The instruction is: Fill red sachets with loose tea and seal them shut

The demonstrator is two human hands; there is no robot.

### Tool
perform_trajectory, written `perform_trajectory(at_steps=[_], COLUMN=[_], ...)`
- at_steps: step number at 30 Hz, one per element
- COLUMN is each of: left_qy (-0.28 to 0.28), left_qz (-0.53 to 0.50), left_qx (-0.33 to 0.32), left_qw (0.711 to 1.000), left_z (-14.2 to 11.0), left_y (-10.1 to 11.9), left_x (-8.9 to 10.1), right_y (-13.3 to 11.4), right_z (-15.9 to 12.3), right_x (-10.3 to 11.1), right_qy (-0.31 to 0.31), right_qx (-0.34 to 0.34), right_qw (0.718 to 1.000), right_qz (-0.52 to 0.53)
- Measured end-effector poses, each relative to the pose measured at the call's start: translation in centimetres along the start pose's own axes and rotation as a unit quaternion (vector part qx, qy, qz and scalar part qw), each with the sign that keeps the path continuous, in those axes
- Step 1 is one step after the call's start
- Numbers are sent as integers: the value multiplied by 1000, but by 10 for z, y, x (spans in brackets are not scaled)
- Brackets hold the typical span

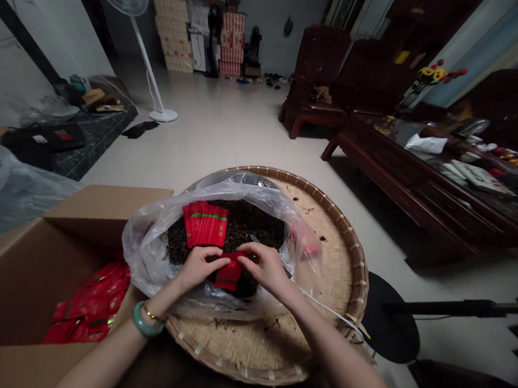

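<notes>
Red packet (229,274) sits between both hands, over dark loose tea (244,223) in a clear plastic bag (150,252). Long axis runs roughly fore-aft, slightly tilted, top edge toward the hands' meeting pt. R hand (265,269) is narrow, fingers on the packet's top edge, seemingly pinching it. L hand (199,266) is also narrow, fingertips right at the packet's L side; can't tell if gripping or only touching. Packet lies about equally near both, R has the top. Stack of red packets (205,224) lies just ahead of L hand, on the tea. Bag sits in a round bamboo tray (329,268). More red packets (89,306) lie in a cardboard box (21,273) to the L.
</notes>
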State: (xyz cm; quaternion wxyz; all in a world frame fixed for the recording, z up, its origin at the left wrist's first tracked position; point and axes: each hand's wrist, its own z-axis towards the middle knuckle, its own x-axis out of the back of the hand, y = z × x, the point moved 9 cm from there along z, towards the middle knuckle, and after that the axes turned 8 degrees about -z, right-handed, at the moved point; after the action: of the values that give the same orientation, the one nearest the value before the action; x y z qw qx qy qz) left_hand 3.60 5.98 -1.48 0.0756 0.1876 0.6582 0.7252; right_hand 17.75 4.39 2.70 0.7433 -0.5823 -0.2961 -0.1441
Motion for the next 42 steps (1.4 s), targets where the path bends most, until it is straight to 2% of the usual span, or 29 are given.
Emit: perform_trajectory(at_steps=[3,6,8,10,13,17,20,26,29,33,37,39,42], left_qy=[16,-37,-74,-83,-84,-108,-130,-154,-124,-78,-35,-4,40], left_qz=[-131,-255,-277,-272,-248,-213,-200,-176,-176,-245,-269,-284,-302], left_qx=[80,166,217,243,249,258,263,255,226,249,260,257,249], left_qw=[988,952,933,927,932,936,935,938,950,934,927,924,919], left_z=[1,-5,-11,-14,-13,-12,-14,-15,-8,-5,-3,-2,1], left_y=[-12,-23,-27,-28,-28,-34,-36,-34,-29,-28,-32,-35,-40], left_x=[-8,-33,-46,-52,-54,-60,-62,-58,-54,-56,-51,-44,-35], right_y=[23,40,44,42,28,20,22,30,27,18,31,41,53], right_z=[7,9,10,12,18,28,34,36,34,35,37,33,20], right_x=[-8,-16,-17,-13,-5,-12,-17,-13,-15,-20,-2,8,6], right_qy=[-19,-30,-27,-18,-3,-14,-8,14,14,-1,17,21,-28], right_qx=[-97,-150,-157,-139,-78,-34,-12,-13,-7,14,-31,-52,-57], right_qw=[988,966,961,970,995,993,991,997,996,995,994,984,941], right_qz=[116,208,228,198,54,-112,-130,-70,-87,-98,-99,-170,-331])
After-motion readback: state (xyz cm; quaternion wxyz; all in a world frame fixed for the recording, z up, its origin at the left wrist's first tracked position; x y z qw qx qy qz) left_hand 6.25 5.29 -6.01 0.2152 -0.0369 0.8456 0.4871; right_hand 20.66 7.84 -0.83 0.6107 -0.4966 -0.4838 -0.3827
